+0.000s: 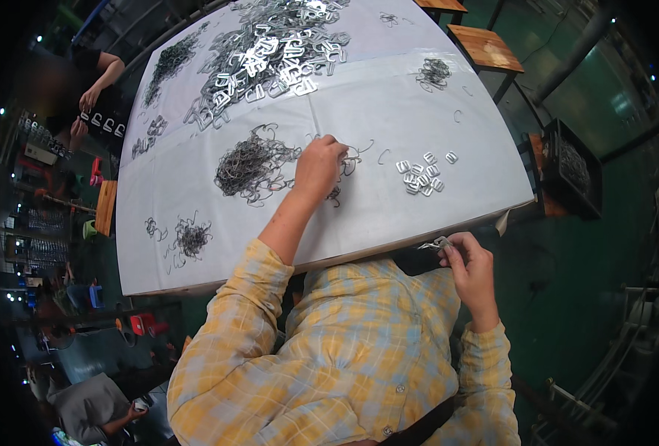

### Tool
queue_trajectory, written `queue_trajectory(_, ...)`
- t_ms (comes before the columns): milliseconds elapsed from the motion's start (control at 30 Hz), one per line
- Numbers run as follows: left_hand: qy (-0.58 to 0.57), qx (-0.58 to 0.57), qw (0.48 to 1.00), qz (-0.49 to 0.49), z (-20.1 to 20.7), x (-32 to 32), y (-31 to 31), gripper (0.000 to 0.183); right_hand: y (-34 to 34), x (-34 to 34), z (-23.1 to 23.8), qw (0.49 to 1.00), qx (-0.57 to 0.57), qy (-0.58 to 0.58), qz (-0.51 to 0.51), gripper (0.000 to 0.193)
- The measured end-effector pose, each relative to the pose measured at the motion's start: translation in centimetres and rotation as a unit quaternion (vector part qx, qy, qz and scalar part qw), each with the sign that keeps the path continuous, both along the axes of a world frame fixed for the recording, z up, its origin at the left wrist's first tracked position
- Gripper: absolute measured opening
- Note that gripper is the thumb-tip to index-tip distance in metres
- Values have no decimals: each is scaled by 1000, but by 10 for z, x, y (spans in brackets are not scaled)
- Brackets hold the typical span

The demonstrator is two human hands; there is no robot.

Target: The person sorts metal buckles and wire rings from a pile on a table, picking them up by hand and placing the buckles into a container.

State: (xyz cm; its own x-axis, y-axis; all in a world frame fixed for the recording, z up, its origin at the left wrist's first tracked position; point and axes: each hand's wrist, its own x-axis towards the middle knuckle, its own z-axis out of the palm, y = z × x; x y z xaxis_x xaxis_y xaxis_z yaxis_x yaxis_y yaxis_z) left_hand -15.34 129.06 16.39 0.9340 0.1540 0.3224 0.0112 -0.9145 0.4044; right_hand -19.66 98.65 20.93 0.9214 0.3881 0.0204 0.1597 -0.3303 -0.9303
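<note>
My left hand [319,169] reaches over the white table [434,123], its fingers closed at the right edge of a tangle of thin wire hooks [244,167]. Whatever sits between those fingertips is hidden. Just off the table's front edge, my right hand [469,266] pinches small shiny metal pieces [436,244], which look like a buckle and hook but are too small to make out fully. Several flat metal buckles [421,178] lie in a loose cluster to the right of my left hand. A single wire hook [384,157] rests between that cluster and the tangle.
A large heap of metal loops [270,63] covers the far part of the table. Smaller hook piles lie at the near left [193,238] and far right [434,73]. A black crate [571,167] stands to the right. Another person's hands [89,98] hold metal pieces at the left.
</note>
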Motion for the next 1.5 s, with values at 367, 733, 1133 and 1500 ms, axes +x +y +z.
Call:
queue_trajectory(367, 142, 289, 935, -148, -8, 53, 1, 7, 2, -2, -5, 1000, 20, 15, -12, 8)
queue_trajectory(733, 109, -366, 896, -226, 28, -2, -50, 4, 5, 2, -22, 993, 95, 61, -45, 13)
queue_trajectory(1133, 96, -506, 832, -208, 21, -55, -125, 7, 17, 0, -20, 996, 74, 29, -45, 12)
queue_trajectory(1500, 68, -486, 843, -217, 17, -71, -135, 6, 23, 61, -69, 952, -141, -228, -145, 19)
